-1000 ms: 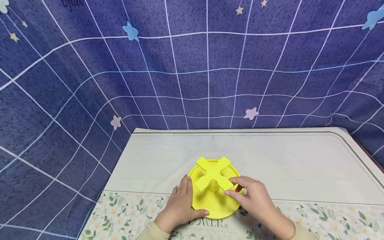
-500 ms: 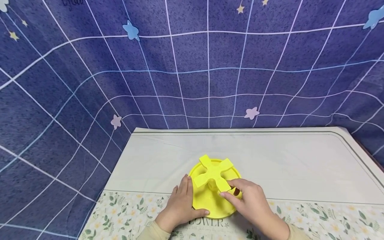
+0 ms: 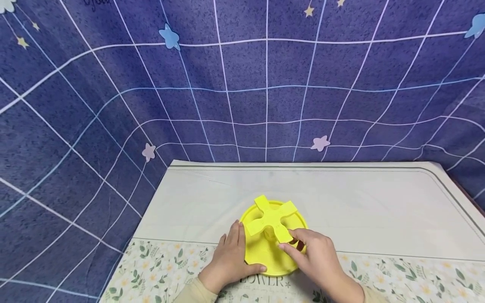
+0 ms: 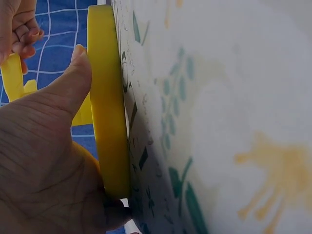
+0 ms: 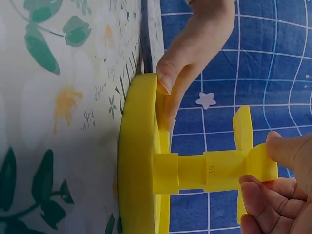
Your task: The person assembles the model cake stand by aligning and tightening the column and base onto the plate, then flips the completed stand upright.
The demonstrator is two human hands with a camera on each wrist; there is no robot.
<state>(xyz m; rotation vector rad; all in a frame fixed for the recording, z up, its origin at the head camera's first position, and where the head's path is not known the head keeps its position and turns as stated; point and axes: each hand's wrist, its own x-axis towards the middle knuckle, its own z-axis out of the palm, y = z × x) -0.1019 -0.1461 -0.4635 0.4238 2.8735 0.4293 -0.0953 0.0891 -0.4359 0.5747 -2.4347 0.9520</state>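
A round yellow base [image 3: 267,260] with a raised rim lies flat on the table. From its middle rises a thick yellow stepped post [image 5: 191,172], marked 35 in the right wrist view. A yellow cross-shaped top [image 3: 272,219] with flared arms caps this post. My left hand [image 3: 230,257] rests against the left side of the base, fingers straight along the edge, thumb on the front rim. With thumb and fingers, my right hand [image 3: 317,256] pinches the near right arm of the cross. Part of the base's right side is hidden behind that hand.
A pale tablecloth [image 3: 212,202] with a floral band [image 3: 163,269] along the front covers the table. Behind and to the left hangs a dark blue curtain [image 3: 242,105] with a grid and stars, meeting the table's back edge.
The cross has turned a little clockwise as seen from above, with my right hand pinching its arm and shifting slightly left. My left hand has kept its place on the base.
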